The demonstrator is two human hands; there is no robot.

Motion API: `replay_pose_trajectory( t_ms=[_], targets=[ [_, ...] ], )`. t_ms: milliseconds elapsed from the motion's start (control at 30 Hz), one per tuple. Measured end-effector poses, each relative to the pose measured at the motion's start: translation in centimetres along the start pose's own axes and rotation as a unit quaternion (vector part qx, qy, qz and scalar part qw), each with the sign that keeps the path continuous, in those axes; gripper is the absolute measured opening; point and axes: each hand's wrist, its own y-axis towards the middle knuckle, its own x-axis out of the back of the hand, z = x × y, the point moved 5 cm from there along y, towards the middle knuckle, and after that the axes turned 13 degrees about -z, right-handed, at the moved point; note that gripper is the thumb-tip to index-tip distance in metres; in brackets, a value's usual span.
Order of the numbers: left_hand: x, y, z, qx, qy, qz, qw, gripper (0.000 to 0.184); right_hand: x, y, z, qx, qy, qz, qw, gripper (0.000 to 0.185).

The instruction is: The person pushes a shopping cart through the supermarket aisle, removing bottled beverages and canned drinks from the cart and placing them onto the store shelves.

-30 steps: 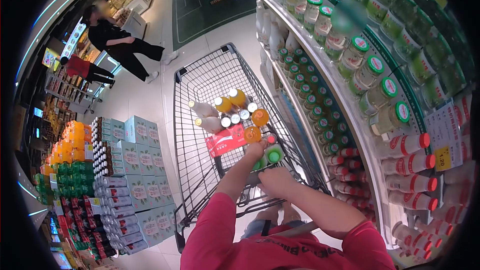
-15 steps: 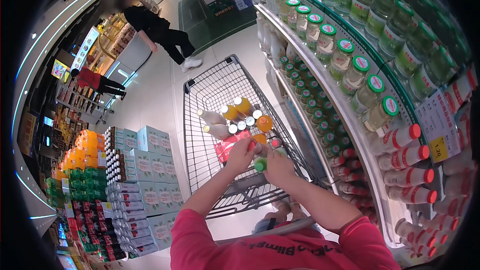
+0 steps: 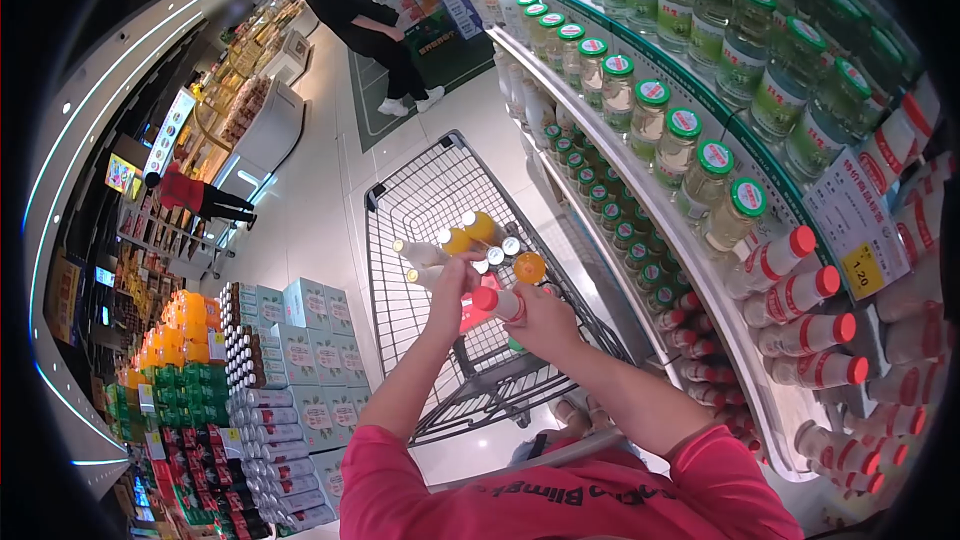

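My right hand [image 3: 545, 322] is wrapped round a white bottle with a red cap [image 3: 485, 299], held over the near part of the cart. My left hand [image 3: 458, 280] is just left of it, its fingers curled near the white-capped bottles; what they hold, if anything, is hidden. Below, in the wire cart [image 3: 392, 285], are orange-capped bottles [image 3: 529, 267], yellow juice bottles [image 3: 478, 226], white bottles [image 3: 418, 252] and a red pack, partly behind my hands. A green cap shows under my right hand.
A curved shelf [image 3: 640, 180] with green-lidded jars [image 3: 708, 172] and red-capped bottles [image 3: 790, 295] runs along the right. Stacked cartons [image 3: 312, 352] and cans stand left. A person in black [image 3: 365, 25] stands ahead; another in red [image 3: 185, 190] is farther left.
My right hand has raised the red-capped bottle out from among the cart's items. My left hand has moved away from it, up and left. The person in black has shifted right and farther off.
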Motion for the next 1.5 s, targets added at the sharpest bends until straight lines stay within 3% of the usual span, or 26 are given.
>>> replay_pose_trajectory(
  t_ms=[67, 100, 200, 233, 367, 467, 600, 700, 767, 833, 900, 1000, 1100, 1233, 1300, 1333, 1400, 1433, 1500],
  targets=[
    [1.6, 4.1, 7.0, 0.139, -0.045, -0.067, 0.987, 0.025, -0.3, -0.1, -0.2, 0.042, -0.02, -0.021, 0.999, 0.045],
    [1.5, 5.4, 10.0, 0.116, 0.135, -0.044, 0.983, 0.03, -0.2, -0.1, 0.1, 0.056, -0.032, -0.029, 0.997, 0.045],
    [-1.7, 5.0, 12.5, -0.074, 0.368, 0.116, 0.92, 0.034, 0.2, 0.0, 0.6, 0.099, -0.037, -0.068, 0.992, 0.046],
    [-1.7, 6.9, 17.3, 0.017, 0.31, 0.157, 0.938, 0.048, 0.3, -0.1, 0.7, 0.106, -0.036, -0.068, 0.991, 0.048],
    [-6.0, 5.9, 21.8, -0.143, 0.518, 0.144, 0.831, 0.056, 0.6, -0.1, 1.2, 0.127, -0.025, -0.06, 0.99, 0.039],
    [-9.8, 5.5, 22.2, -0.038, 0.63, 0.178, 0.755, 0.059, -0.3, -0.4, 0.8, 0.142, -0.025, -0.069, 0.987, 0.036],
    [-10.1, 8.5, 29.4, -0.06, 0.639, 0.205, 0.739, 0.043, -0.3, -0.2, 0.7, 0.141, -0.029, -0.056, 0.988, 0.033],
    [-12.3, 6.7, 24.3, -0.089, 0.682, 0.294, 0.664, 0.032, -0.5, -0.1, 0.7, 0.14, -0.036, -0.05, 0.988, 0.032],
    [-12.8, 6.8, 23.7, -0.099, 0.709, 0.292, 0.634, 0.028, -0.8, -0.2, 0.3, 0.143, -0.045, -0.053, 0.987, 0.032],
    [-12.2, 6.8, 24.9, -0.107, 0.698, 0.251, 0.663, 0.031, -0.9, -0.3, 0.1, 0.143, -0.055, -0.06, 0.986, 0.032],
    [-10.5, 7.7, 26.7, -0.107, 0.642, 0.167, 0.741, 0.043, -1.1, -0.3, -0.1, 0.144, -0.062, -0.062, 0.986, 0.033],
    [-9.3, 7.9, 25.7, -0.034, 0.635, 0.139, 0.759, 0.04, -1.5, -0.3, -0.5, 0.147, -0.066, -0.054, 0.985, 0.035],
    [-7.6, 7.1, 21.8, -0.068, 0.565, 0.145, 0.81, 0.036, -1.3, -0.2, 0.0, 0.15, -0.071, -0.036, 0.985, 0.037],
    [-3.1, 1.8, 13.4, -0.178, 0.341, 0.139, 0.912, 0.032, -0.5, -0.2, 0.6, 0.138, -0.047, -0.032, 0.989, 0.043],
    [-0.3, -1.2, 9.1, -0.197, 0.276, 0.099, 0.936, 0.031, -0.4, -0.3, 0.8, 0.144, -0.009, -0.051, 0.988, 0.044],
    [1.4, -1.9, 7.9, -0.13, 0.267, 0.057, 0.953, 0.028, 0.0, -0.3, 1.0, 0.151, 0.004, -0.063, 0.987, 0.045],
    [3.7, -5.7, 3.1, -0.197, 0.297, -0.042, 0.933, 0.024, 0.2, -0.4, 1.5, 0.166, 0.027, -0.08, 0.982, 0.045],
    [4.2, -8.5, -0.3, -0.158, 0.379, -0.08, 0.908, 0.023, 0.3, -0.4, 1.7, 0.176, 0.035, -0.087, 0.98, 0.043],
    [5.9, -13.1, -4.2, -0.227, 0.416, -0.117, 0.873, 0.019, 0.1, -0.7, 1.7, 0.184, 0.038, -0.086, 0.978, 0.04]
  ],
)
